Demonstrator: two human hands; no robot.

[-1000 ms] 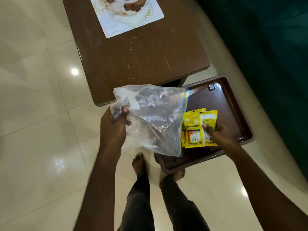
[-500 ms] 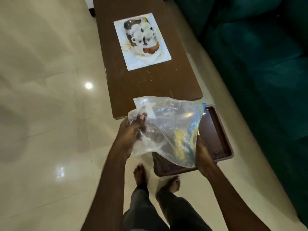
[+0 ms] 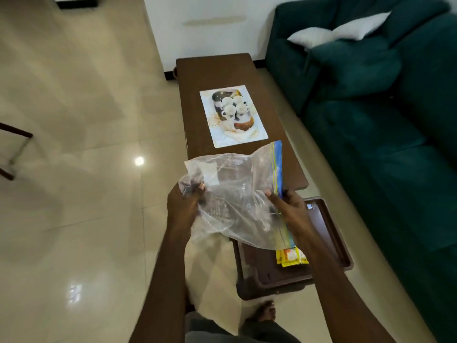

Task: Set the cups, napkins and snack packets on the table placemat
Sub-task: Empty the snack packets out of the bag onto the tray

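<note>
I hold a clear zip bag [image 3: 237,194] in front of me with both hands. My left hand [image 3: 184,206] grips its crumpled closed end. My right hand [image 3: 289,209] pinches the blue and yellow zip edge. Yellow snack packets [image 3: 291,257] stick out below the bag over a brown tray [image 3: 331,233]; I cannot tell whether they lie on it. Further off, a white placemat [image 3: 218,138] lies on the brown table [image 3: 222,70]. Several white cups [image 3: 231,108] stand on it, with napkins [image 3: 243,134] in front of them.
A dark green sofa [image 3: 383,144] with a white pillow [image 3: 341,33] runs along the right of the table. The brown tray sits low by my feet [image 3: 262,313]. Glossy tiled floor [image 3: 86,194] spreads to the left, with a chair leg [image 3: 14,144] at the far left.
My right hand has left the yellow packets and taken the bag's zip edge. The bag has come up in front of me, and my view has lifted toward the table.
</note>
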